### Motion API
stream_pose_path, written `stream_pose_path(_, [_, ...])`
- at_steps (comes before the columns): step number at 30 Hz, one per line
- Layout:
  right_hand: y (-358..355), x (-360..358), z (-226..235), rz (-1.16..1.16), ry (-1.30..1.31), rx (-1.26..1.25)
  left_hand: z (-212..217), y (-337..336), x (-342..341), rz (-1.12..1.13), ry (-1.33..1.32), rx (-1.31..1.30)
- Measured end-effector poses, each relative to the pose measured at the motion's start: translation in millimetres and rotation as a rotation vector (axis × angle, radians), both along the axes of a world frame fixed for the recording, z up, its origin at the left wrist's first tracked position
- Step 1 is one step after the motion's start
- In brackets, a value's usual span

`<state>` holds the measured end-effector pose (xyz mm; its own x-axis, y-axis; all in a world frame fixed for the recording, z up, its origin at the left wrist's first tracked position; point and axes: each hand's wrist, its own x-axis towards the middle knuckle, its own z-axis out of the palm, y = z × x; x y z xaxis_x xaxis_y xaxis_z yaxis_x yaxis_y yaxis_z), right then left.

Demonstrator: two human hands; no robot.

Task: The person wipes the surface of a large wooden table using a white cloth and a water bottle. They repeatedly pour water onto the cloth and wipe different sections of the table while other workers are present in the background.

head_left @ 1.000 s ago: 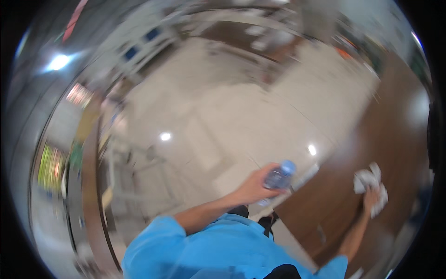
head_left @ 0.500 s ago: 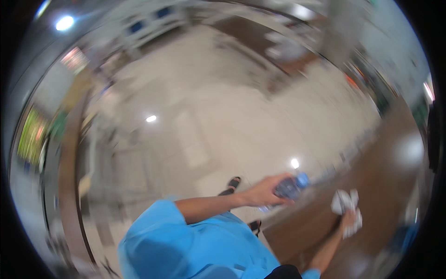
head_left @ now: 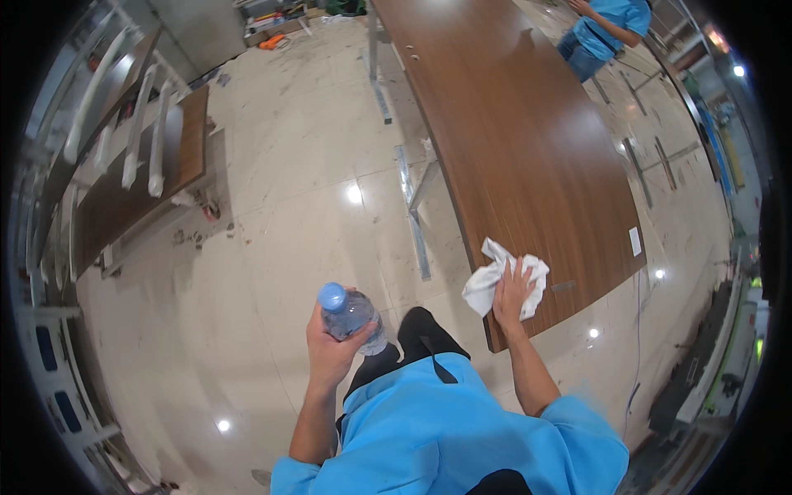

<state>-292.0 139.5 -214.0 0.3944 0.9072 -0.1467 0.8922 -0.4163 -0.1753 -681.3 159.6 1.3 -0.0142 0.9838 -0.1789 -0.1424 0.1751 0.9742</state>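
Observation:
My left hand is wrapped round a clear plastic bottle with a blue cap, held upright over the floor in front of me. Liquid inside the bottle cannot be made out for certain. Under my right hand lies a crumpled white cloth, pressed on the near end of a long brown tabletop. The fingers of that hand reach over the cloth, which bunches out on both sides and overhangs the table's left edge a little.
A small white card lies near the table's right corner. Beyond the table's far right side is a person in blue. Metal legs stick out at the table's left. Another brown tabletop stands far left, and a cable runs over the floor.
My view has swung round to the right, now looking along the long table. The bottle has come upright in my left hand, and the cloth stays with my right hand on the tabletop.

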Motion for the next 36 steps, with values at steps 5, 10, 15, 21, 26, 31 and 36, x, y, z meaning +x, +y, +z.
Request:
stream_pose_path(5, [19,16,-42,-0.112,-0.091,0.211,-17,66,-5,-0.074,-0.001,-0.053])
stream_pose_path(10, [269,61,-49,-0.283,-0.217,0.334,-25,137,-11,-0.144,0.085,-0.117])
stream_pose_path(15, [548,-88,-28,0.243,0.042,0.580,-13,240,-6,-0.258,0.208,-0.185])
stream_pose_path(21, [563,-283,-12,0.560,1.102,0.564,18,364,11,-0.311,0.257,0.000])
stream_pose_path(26, [447,-100,23,0.076,0.816,0.635,28,435,6,-0.300,0.127,0.058])
stream_pose_path(31, [339,111,21,-0.418,-0.105,0.311,11,508,-8,-0.318,0.012,-0.004])
stream_pose_path(36, [390,95,-29,-0.714,-0.172,0.051,-7,605,-14,-0.506,0.017,0.042])
